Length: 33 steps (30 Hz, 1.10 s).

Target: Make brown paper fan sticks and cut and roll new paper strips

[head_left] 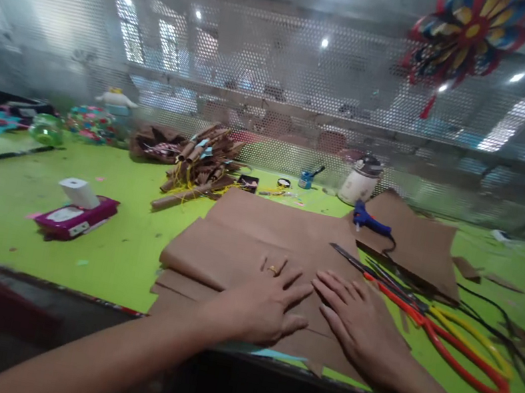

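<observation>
My left hand (261, 305) lies flat with fingers spread on a stack of brown paper sheets (244, 241) on the green table (126, 247); it wears a ring. My right hand (362, 322) rests flat beside it on the same brown paper, fingers stretched out, fingertips nearly touching the left hand. Neither hand holds anything. Just right of my right hand lie scissors (442, 330) with red and yellow handles.
A blue glue gun (370, 221) lies on more brown paper (416, 244) at the back right. A heap of rolled brown paper pieces (202, 162) sits behind. A pink wipes pack (76, 218) with a white box lies left. A white jar (360, 181) stands by the mesh wall.
</observation>
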Each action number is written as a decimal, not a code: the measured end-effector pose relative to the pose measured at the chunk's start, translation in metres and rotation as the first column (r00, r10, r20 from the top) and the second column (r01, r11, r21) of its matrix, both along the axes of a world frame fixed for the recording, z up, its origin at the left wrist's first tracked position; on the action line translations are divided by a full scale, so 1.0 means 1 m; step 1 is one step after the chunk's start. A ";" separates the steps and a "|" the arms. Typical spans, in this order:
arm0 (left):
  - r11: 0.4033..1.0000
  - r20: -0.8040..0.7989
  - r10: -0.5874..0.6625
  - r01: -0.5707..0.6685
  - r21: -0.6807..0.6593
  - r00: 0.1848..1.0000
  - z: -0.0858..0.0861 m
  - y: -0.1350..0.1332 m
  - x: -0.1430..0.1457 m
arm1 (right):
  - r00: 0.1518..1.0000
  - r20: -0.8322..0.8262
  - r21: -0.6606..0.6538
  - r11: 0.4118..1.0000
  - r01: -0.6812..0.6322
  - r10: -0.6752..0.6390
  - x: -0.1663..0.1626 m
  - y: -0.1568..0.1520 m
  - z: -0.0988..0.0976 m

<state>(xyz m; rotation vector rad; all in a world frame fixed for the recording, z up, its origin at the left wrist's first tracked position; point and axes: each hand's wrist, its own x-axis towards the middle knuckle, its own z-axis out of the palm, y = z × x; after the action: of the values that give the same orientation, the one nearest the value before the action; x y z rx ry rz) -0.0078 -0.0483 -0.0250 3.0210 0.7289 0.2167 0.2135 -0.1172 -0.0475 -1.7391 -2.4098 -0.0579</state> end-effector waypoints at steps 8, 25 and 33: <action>0.990 -0.125 0.080 -0.093 -0.108 0.989 0.008 0.029 -0.066 | 0.998 0.067 0.088 0.996 -0.027 0.021 0.007 0.003 -0.015; 0.965 -0.127 0.257 -0.261 -0.014 0.958 0.004 0.049 -0.140 | 0.995 0.085 0.151 0.987 -0.061 0.049 0.011 0.006 -0.021; 0.961 -0.171 0.278 -0.273 0.053 0.945 0.007 0.069 -0.160 | 0.999 0.047 -0.001 1.000 0.023 -0.023 0.000 0.002 0.003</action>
<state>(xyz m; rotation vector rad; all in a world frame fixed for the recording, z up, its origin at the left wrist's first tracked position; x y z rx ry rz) -0.1675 0.0204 -0.0183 2.9810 1.1744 -0.0398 0.2136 -0.1153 -0.0441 -1.7863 -2.4228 -0.1018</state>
